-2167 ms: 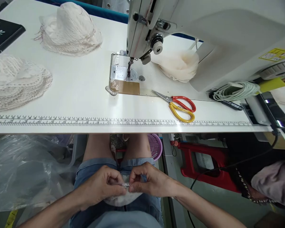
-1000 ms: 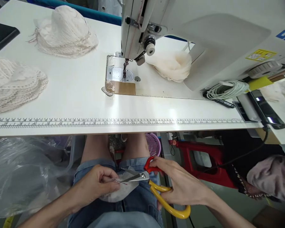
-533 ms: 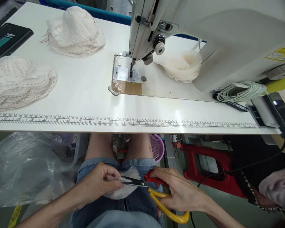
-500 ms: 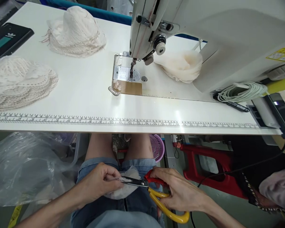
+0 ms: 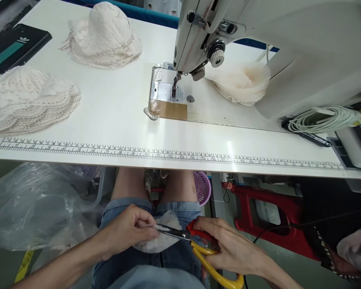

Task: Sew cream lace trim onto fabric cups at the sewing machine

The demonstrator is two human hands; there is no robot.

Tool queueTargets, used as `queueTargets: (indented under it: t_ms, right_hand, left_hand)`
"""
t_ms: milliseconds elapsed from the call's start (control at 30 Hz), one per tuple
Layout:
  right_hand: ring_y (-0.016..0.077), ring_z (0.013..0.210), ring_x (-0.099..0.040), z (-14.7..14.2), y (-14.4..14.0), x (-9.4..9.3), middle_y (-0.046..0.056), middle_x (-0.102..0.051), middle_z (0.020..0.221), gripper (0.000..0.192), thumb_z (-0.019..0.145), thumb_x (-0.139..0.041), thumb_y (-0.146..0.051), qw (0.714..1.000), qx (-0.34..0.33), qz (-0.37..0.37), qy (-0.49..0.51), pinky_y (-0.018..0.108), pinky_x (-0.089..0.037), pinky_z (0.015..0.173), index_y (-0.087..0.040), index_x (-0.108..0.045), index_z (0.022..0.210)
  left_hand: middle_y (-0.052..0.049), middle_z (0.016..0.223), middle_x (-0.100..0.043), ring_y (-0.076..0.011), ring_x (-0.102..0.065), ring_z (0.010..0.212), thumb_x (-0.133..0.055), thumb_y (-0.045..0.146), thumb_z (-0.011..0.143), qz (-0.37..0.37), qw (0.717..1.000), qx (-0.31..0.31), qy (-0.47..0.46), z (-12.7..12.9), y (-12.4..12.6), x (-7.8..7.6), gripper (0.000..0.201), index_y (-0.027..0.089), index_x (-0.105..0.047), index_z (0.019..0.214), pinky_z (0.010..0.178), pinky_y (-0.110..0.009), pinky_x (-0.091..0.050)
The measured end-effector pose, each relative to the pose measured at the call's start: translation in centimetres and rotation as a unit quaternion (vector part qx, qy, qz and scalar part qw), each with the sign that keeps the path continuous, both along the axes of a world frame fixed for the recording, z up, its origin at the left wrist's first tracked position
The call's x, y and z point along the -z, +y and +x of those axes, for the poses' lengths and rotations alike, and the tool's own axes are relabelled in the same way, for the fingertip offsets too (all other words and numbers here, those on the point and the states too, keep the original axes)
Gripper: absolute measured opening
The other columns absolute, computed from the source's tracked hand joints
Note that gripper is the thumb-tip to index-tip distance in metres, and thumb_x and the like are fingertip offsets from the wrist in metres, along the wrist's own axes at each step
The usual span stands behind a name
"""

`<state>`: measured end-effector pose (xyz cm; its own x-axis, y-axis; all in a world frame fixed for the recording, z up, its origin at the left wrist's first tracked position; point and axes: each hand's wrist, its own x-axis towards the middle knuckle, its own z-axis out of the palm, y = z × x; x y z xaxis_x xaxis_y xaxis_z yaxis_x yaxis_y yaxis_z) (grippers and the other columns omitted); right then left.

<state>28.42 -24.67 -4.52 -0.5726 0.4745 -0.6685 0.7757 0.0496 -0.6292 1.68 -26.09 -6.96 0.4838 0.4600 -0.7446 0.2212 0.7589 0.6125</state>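
Since half second ago: no real change, blades still at same spot on fabric edge. Right hand (image 5: 231, 251), grip closed round red-and-yellow-handled steel scissors (image 5: 198, 249). Left hand (image 5: 129, 233), grip pinching small white lace fabric piece (image 5: 161, 243) on lap over blue denim shorts (image 5: 174, 261). Around: crumpled clear plastic bag (image 5: 33, 208) left of knees, purple plastic basket (image 5: 203, 186) under white desk (image 5: 108, 116). On desk: white industrial sewing machine (image 5: 258, 36), two stacks of white lace pieces (image 5: 27, 100), printed ruler strip (image 5: 168, 154).

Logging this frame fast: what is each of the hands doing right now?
Left hand: closed, pinching the white fabric piece on the lap.
Right hand: closed on the scissors.
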Motion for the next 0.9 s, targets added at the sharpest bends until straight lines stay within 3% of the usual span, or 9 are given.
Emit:
queueTargets:
  t_ms: [300, 900]
  right_hand:
    - [0.0161, 0.077, -0.054, 0.3, -0.4, 0.7, 0.0, -0.06, 0.087, 0.024, 0.073, -0.067, -0.025, 0.999, -0.016, 0.037, 0.029, 0.022, -0.038, 0.067, -0.021, -0.056, 0.094]
    - [0.0141, 0.065, -0.052, -0.2, -0.2, 0.5, 0.001, -0.06, 0.079, 0.023, 0.074, -0.068, -0.02, 0.997, -0.018, 0.049, 0.063, 0.02, -0.034, 0.057, -0.017, -0.059, 0.095]
  left_hand:
    - [0.006, 0.047, -0.041, -0.0075, -0.029, 0.048, -0.068, 0.041, 0.071, -0.016, 1.0, -0.008, -0.007, -0.2, -0.1, 0.1, 0.03, 0.011, -0.064, 0.069, 0.047, -0.021, -0.021]
    - [0.006, 0.046, -0.041, -0.0073, -0.029, 0.047, -0.072, 0.036, 0.066, -0.031, 0.999, -0.02, -0.018, -0.1, 0.1, -0.6, 0.026, 0.011, -0.067, 0.068, 0.047, -0.022, -0.02]
